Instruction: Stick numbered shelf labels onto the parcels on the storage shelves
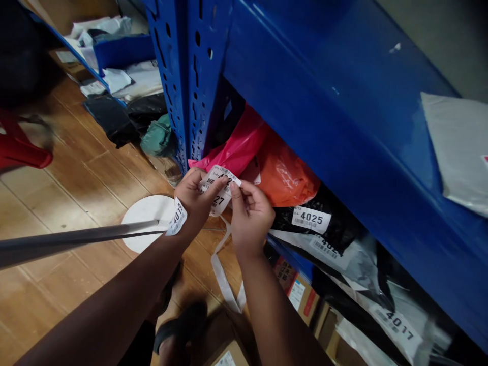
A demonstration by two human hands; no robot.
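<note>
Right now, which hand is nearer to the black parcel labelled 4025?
Right. The right hand sits just beside the black parcel labelled 4025. The left hand is farther away, on the right hand's other side. Both pinch a white label strip.

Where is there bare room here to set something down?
Bare wooden floor lies between the red stool and the white round base. Under the blue beam it is crowded: pink bag, orange bag and black parcels sit packed behind the left hand and right hand, which pinch the labels. Dark bags pile beside the blue upright.
</note>
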